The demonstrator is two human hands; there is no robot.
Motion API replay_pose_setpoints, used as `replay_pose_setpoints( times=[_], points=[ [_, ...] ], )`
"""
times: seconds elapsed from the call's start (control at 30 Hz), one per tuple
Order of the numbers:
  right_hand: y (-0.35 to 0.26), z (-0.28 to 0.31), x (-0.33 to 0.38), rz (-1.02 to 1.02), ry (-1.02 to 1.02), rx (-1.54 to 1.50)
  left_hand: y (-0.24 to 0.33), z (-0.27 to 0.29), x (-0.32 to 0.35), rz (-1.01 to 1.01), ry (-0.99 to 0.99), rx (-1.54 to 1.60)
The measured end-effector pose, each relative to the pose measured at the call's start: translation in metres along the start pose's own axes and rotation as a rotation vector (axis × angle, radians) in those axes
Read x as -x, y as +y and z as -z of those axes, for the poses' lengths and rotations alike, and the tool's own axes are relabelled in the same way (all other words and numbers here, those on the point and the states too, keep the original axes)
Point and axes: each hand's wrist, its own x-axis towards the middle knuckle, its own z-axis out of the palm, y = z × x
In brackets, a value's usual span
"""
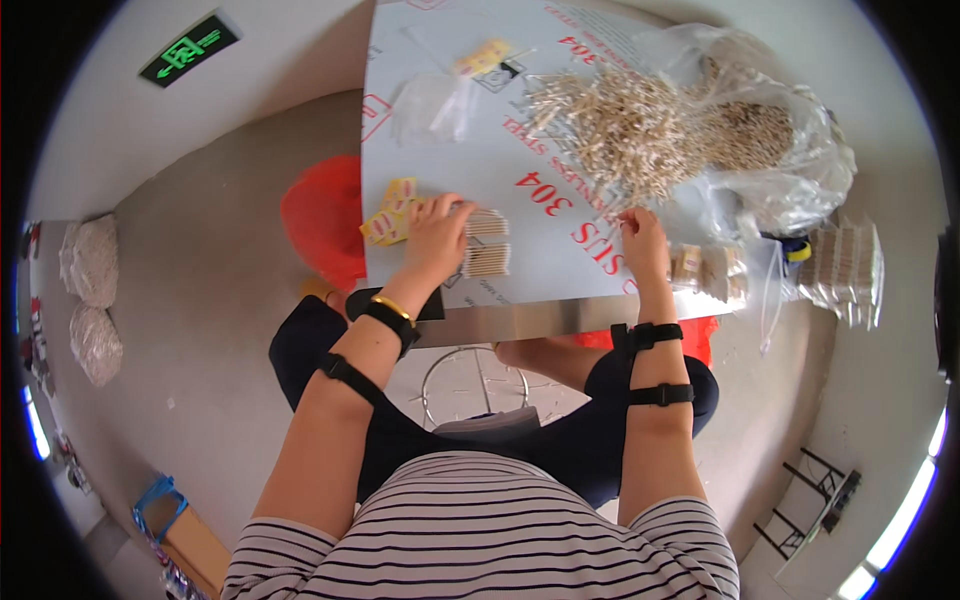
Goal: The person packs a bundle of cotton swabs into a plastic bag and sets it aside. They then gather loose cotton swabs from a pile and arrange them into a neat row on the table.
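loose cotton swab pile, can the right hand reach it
Probably yes: the right hand is at the near edge of the loose cotton swab pile, with nothing visible between them; the clear plastic bag lies farther right.

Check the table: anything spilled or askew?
Only the heap of white-tipped sticks stands out: they lie tangled, pointing every way, beside a clear plastic bag, while the two rows of sticks by the left hand are aligned. Possibly deliberate; no damage evident.
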Motion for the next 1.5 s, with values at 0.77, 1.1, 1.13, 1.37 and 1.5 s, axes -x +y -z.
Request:
replay_pose_setpoints(
  times=[0.77,1.1,1.13,1.37,1.5],
  points=[
    [-0.073,-0.063,-0.063,0.54,-0.295,0.2,0.019,0.039,0.057,0.098,-0.049,0.163],
    [-0.147,-0.11,-0.03,0.403,-0.151,-0.179,0.017,0.037,0.014,0.045,-0.026,0.122],
    [-0.14,-0.108,-0.027,0.408,-0.157,-0.178,0.014,0.031,0.008,-0.007,-0.019,0.11],
    [-0.082,-0.077,0.014,0.248,0.049,-0.229,0.012,-0.027,-0.028,-0.232,-0.195,-0.283],
    [-0.076,-0.073,0.026,0.233,0.067,-0.183,0.002,-0.035,-0.046,-0.239,-0.236,-0.341]
  ],
)
